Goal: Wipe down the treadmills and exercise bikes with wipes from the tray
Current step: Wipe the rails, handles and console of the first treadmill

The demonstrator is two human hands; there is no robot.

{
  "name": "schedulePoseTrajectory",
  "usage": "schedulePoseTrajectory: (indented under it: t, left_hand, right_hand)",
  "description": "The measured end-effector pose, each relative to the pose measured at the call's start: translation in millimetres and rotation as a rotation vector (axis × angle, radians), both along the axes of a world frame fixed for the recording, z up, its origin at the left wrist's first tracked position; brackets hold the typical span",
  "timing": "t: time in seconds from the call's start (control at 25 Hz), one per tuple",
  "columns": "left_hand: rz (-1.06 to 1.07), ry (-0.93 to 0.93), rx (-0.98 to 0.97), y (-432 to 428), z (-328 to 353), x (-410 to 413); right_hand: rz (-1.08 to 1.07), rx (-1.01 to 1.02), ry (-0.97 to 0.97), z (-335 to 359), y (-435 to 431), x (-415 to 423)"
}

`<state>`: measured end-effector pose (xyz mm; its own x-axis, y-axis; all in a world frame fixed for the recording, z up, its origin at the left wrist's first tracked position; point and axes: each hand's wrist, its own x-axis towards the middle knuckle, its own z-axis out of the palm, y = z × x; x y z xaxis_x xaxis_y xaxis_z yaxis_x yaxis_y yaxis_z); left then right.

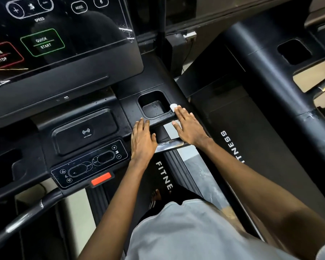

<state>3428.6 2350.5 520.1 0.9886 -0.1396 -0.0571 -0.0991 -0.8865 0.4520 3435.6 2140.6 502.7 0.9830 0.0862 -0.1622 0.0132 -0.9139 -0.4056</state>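
White wipe (173,106) under my right fingertips (180,111), on the cup holder (159,118) rim.
My right hand (189,126) lies flat, fingers straight, pressing it at the right edge; my left hand (142,141) rests flat on the near-left rim.

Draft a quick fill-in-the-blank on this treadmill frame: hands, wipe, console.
1. The right hand presses a wipe coloured ____ against the rim of the cup holder.
2. The left hand lies flat on the console edge and holds ____.
3. The green-outlined button on the screen reads QUICK ____.
Missing words: white; nothing; START.
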Motion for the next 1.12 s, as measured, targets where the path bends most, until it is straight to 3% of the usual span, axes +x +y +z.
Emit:
schedulePoseTrajectory:
  t: [0.16, 0.4, 0.52, 0.72, 0.96, 1.12]
  left_hand:
    - [-0.111, -0.020, 0.058, -3.8, -2.0, 20.8]
    - [-0.139, -0.016, 0.069, -0.8, -1.1, 46.4]
    - [-0.109, -0.035, 0.026, -1.9, -3.8, 46.7]
    - [-0.118, 0.030, 0.064, -12.2, 0.0, 53.6]
    - [-0.089, 0.041, 0.003, -12.1, -2.3, 53.0]
    - [-0.069, 0.038, -0.022, -12.1, -4.0, 53.5]
  right_hand:
    - [-0.086, 0.025, 0.031, 0.1, -0.1, 25.5]
    - [0.110, 0.056, -0.006, 6.5, -7.6, 27.7]
    - [0.057, 0.073, 0.016, -0.1, -27.7, 19.3]
    - [-0.059, 0.182, 0.082, -4.5, -28.7, 102.9]
    - [0.187, 0.148, -0.045, -8.5, -33.2, 66.0]
    - [0.051, 0.151, -0.003, -8.9, -29.5, 112.3]
